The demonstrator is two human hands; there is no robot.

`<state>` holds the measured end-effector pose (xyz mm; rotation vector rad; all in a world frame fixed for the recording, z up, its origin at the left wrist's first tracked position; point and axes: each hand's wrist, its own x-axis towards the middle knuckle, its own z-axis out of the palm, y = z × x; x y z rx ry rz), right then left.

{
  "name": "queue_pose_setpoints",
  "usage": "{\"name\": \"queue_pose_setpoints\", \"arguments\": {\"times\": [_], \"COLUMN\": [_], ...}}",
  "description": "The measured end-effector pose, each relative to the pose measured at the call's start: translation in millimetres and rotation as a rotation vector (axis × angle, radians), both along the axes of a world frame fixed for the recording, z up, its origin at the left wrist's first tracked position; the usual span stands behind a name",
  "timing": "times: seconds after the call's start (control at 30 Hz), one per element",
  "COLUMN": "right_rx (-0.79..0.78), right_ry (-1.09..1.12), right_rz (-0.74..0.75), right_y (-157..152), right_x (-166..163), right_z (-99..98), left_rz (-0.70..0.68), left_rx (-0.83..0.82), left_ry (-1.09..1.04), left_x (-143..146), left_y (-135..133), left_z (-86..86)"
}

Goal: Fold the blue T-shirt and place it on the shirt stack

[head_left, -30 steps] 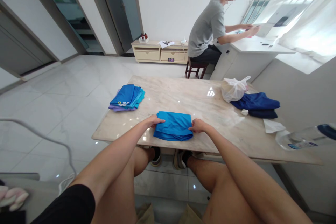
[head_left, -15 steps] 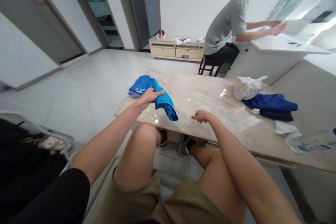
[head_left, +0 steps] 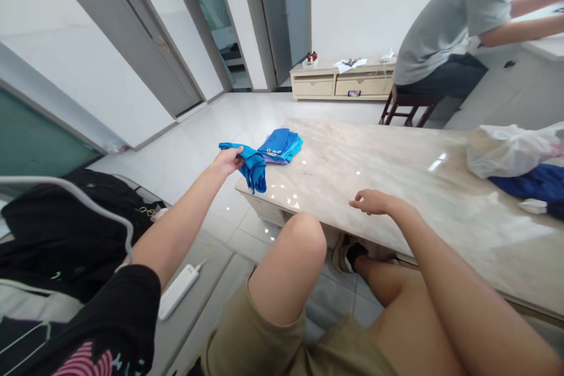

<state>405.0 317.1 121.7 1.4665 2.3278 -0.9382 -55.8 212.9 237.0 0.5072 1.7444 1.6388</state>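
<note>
1. Cloth (head_left: 254, 171), blue and bunched up, is dangling left of center, with the left hand (head_left: 229, 160) pinching it tight.
2. It's hanging right by the clothes pile (head_left: 279, 145) that's sitting on the table (head_left: 396, 158), around mid-frame.
3. Right hand (head_left: 371, 202) is hovering right of center, fingers loosely apart.
4. Someone in grey (head_left: 445, 35) is sitting upper right.

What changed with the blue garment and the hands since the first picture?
The left hand has lifted the blue garment off the marble-patterned table and carried it left, near the folded clothes stack; the right hand has let go. The stack stays at the table's left end.
</note>
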Motion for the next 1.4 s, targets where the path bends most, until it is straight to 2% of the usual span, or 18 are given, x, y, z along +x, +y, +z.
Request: {"name": "queue_pose_setpoints", "arguments": {"times": [0.2, 0.27, 0.33, 0.43, 0.53, 0.6, 0.63, 0.73, 0.8, 0.9, 1.0, 1.1, 1.2, 1.33, 1.4], "right_rx": [0.014, 0.008, -0.021, -0.044, -0.046, -0.059, -0.068, -0.086, -0.084, -0.087, -0.114, -0.137, -0.138, -0.121, -0.110], "right_ry": [-0.047, -0.052, -0.061, -0.078, -0.087, -0.102, -0.115, -0.141, -0.138, -0.123, -0.117, -0.111, -0.105, -0.109, -0.112], "right_rz": [0.003, 0.010, 0.016, 0.012, 0.009, 0.034, 0.059, 0.118, 0.101, 0.074, 0.058, 0.042, 0.034, 0.043, 0.056], "right_y": [-0.1, 2.6, 6.4, 11.1, 9.2, 4.0, 1.0, -5.9, -7.4, -7.5, -7.7, -9.0, -10.6, -11.4, -11.9], "right_x": [5.2, 6.5, 7.2, 6.0, 1.4, -3.5, -6.2, -13.3, -14.5, -9.7, -1.7, 4.6, 7.4, 7.4, 6.9], "right_z": [-2.7, -4.6, -7.3, -10.9, -6.6, 2.7, 8.6, 25.4, 32.4, 34.7, 30.7, 26.5, 26.5, 30.9, 33.1], "left_rz": [0.067, 0.085, 0.097, 0.069, 0.001, -0.072, -0.125, -0.315, -0.472, -0.688, -0.865, -0.890, -0.947, -1.008, -1.003], "left_rx": [0.098, 0.105, 0.059, -0.067, -0.202, -0.263, -0.285, -0.291, -0.228, -0.063, -0.057, -0.163, -0.175, -0.212, -0.211], "left_ry": [-0.057, -0.051, -0.041, -0.025, 0.005, 0.031, 0.040, 0.109, 0.332, 0.630, 0.824, 1.222, 1.566, 1.693, 1.708], "left_x": [-13.4, -11.6, -6.0, 9.8, 33.2, 49.4, 57.0, 81.3, 104.6, 155.5, 213.6, 258.7, 281.5, 287.4, 286.2], "left_y": [100.1, 123.0, 130.6, 108.6, 60.9, 28.7, 14.9, -16.9, -35.1, -66.4, -98.3, -119.8, -128.4, -128.4, -127.0], "left_z": [46.5, 45.2, 27.7, -18.7, -61.4, -75.6, -77.2, -62.2, -41.5, -13.5, -4.4, -7.1, -4.6, 2.6, -0.2]}}
